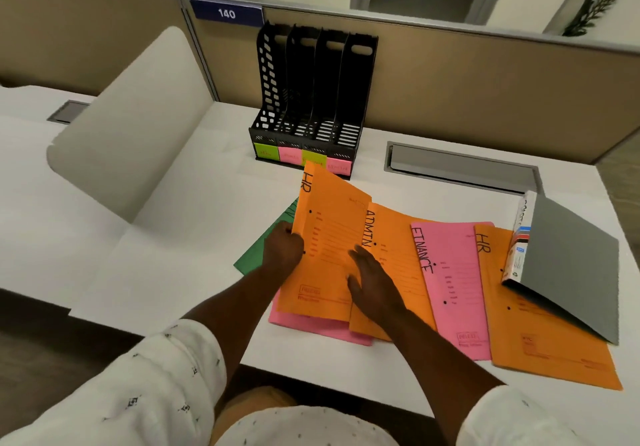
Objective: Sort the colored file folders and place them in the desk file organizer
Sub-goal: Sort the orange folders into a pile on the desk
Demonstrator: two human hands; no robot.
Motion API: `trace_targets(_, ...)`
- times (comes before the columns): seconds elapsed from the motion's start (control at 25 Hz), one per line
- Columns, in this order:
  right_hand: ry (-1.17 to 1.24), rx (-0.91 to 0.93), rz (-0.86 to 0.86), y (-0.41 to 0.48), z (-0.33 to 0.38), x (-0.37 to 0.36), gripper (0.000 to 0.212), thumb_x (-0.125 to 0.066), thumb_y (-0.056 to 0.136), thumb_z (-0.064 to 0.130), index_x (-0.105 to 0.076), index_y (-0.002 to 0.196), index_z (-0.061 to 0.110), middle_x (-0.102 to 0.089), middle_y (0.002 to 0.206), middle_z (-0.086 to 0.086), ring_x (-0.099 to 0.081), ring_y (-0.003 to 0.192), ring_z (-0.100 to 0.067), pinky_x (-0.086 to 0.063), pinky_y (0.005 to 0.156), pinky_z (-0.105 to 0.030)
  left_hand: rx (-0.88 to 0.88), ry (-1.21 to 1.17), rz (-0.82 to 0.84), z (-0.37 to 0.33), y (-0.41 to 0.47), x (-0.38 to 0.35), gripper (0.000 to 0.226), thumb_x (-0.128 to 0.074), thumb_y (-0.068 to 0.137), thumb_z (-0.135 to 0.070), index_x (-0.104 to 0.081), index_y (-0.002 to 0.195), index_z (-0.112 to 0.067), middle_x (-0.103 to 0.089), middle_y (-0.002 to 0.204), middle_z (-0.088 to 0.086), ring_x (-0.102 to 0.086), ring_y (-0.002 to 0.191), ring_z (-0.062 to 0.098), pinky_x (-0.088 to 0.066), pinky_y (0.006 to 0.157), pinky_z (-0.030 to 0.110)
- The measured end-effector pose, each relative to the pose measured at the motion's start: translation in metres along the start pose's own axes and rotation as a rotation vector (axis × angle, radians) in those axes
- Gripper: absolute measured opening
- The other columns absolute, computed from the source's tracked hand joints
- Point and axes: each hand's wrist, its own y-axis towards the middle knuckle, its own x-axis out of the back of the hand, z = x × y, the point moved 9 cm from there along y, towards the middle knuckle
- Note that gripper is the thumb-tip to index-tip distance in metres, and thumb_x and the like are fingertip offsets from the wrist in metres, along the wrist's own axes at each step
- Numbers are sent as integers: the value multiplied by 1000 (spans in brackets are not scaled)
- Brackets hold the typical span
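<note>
you see matt card on the orange folder (329,238) and pink folder (453,283), perforated black plastic on the file organizer (311,99), a smooth matt white desk (156,255), and a grey matt binder (568,265) cover.

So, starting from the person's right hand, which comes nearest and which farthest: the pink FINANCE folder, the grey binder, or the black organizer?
Measured from the right hand in the head view:
1. Pink FINANCE folder, flat on the desk just to its right.
2. Black organizer, upright at the back of the desk, ahead and slightly left.
3. Grey binder, at the desk's far right edge.
</note>
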Motion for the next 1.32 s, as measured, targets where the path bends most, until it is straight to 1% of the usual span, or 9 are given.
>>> trace_targets(0.2, 67, -25, -18, 17, 11, 6, 59, -52, 102, 32, -31, 156, 16, -24, 165, -4, -24, 151, -21, -23, 119, -31, -72, -49, -100, -4, 27, 53, 11, -49, 95, -14, -59, 99, -18, -59, 84, -8, -56, 71, 7, -38, 61, 21)
trace_targets(0.36, 113, -166, -98, 40, 22, 1, 66, -49, 103, 41, -23, 158, 16, -18, 166, -5, -22, 151, -24, -25, 121, -37, -74, -114, -83, -4, 66, 85, 21, -50, 99, -17, -65, 112, -11, -65, 100, 3, -62, 85, 21, -47, 79, 33)
trace_targets(0.44, 280, -294, -181, 53, 27, -4, 64, -53, 102, 36, -26, 157, 17, -34, 160, -8, -40, 142, -29, -38, 114, -42, -92, -129, -48, 0, 86, 98, 22, -49, 101, -17, -65, 115, -10, -65, 103, 4, -62, 86, 19, -47, 80, 34)
trace_targets(0.6, 667, -590, -277, 77, 53, -40, 62, -62, 98, 18, -35, 154, 18, -68, 117, -12, -65, 106, -31, -55, 90, -49, -101, -112, 17, 25, 136, 138, 21, -49, 102, -20, -65, 114, -12, -66, 105, 4, -63, 84, 15, -47, 77, 32)
trace_targets(0.68, 700, -610, -278, 92, 79, -59, 58, -63, 97, 12, -41, 150, 16, -69, 105, -11, -66, 100, -31, -56, 88, -50, -110, -95, 31, 41, 159, 162, 19, -48, 103, -20, -64, 111, -13, -66, 103, 3, -60, 79, 8, -45, 70, 28)
trace_targets(0.8, 709, -613, -290, 108, 117, -82, 51, -64, 94, 6, -51, 142, 18, -68, 107, -9, -65, 102, -30, -57, 86, -49, -106, -58, 39, 66, 182, 195, 16, -46, 104, -22, -60, 108, -15, -66, 105, 3, -60, 79, 8, -43, 64, 24)
trace_targets(1.08, 632, -537, -214, 148, 206, -142, 57, -69, 88, -2, -54, 141, 16, -66, 108, -7, -64, 86, -20, -55, 75, -36, -95, 127, 34, 134, 217, 266, 32, -45, 102, -20, -52, 133, -18, -63, 125, 7, -64, 107, 29, -51, 88, 39)
trace_targets(1.2, 587, -489, -147, 164, 234, -164, 54, -65, 90, -2, -55, 139, 21, -68, 113, -7, -66, 93, -23, -58, 83, -45, -111, 242, 38, 156, 225, 280, 41, -48, 97, -19, -48, 138, -17, -57, 128, 12, -59, 117, 34, -51, 98, 52)
trace_targets(1.32, 450, -440, -37, 177, 253, -189, 53, -61, 90, 1, -53, 138, 22, -64, 123, -6, -63, 107, -24, -54, 92, -42, -100, 408, 155, 181, 229, 275, 60, -50, 98, -19, -30, 154, -12, -40, 151, 17, -43, 137, 37, -41, 111, 54)
